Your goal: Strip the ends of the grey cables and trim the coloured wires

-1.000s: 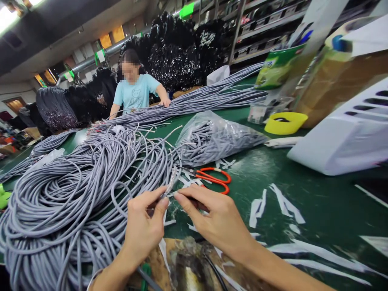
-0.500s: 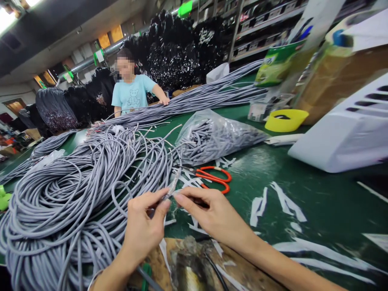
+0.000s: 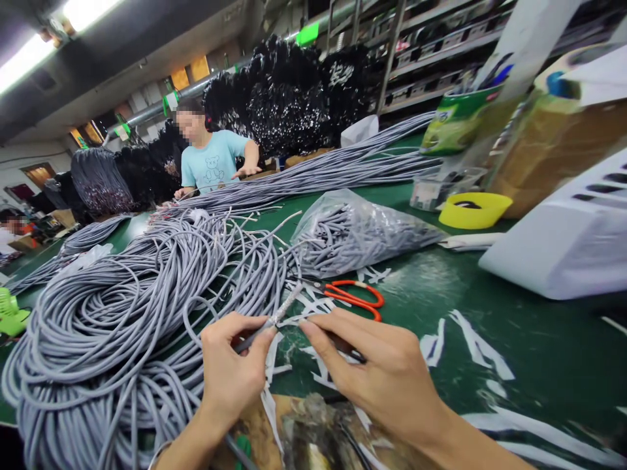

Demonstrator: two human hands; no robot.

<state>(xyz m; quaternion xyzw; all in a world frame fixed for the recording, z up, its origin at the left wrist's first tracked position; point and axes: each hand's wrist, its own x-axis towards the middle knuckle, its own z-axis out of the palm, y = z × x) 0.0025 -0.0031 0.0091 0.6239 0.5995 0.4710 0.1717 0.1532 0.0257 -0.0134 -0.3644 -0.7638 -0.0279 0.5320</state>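
Note:
My left hand (image 3: 238, 365) pinches a grey cable near its end between thumb and fingers. Past the fingertips the cable's silvery braided end (image 3: 288, 304) sticks out bare of its grey jacket, pointing up and right. My right hand (image 3: 375, 362) is closed just to the right. Its thumb and forefinger grip a thin whitish strip (image 3: 292, 320) that runs to the cable at the base of the braid. Something dark and slim (image 3: 350, 350) shows under the right fingers; its kind is hidden. Orange-handled scissors (image 3: 357, 294) lie just beyond my hands.
Coiled grey cables (image 3: 122, 307) pile up at left. A clear bag of short grey pieces (image 3: 362, 238) lies beyond the scissors. White scraps (image 3: 482, 343) litter the green table at right, near a yellow ring (image 3: 475, 211). Across the table a person (image 3: 213, 153) stands by long cables (image 3: 313, 168).
My right hand has moved slightly away from the left, drawing the whitish strip out from the cable. The co-worker's raised hand has left the cable bundle. The view has shifted slightly.

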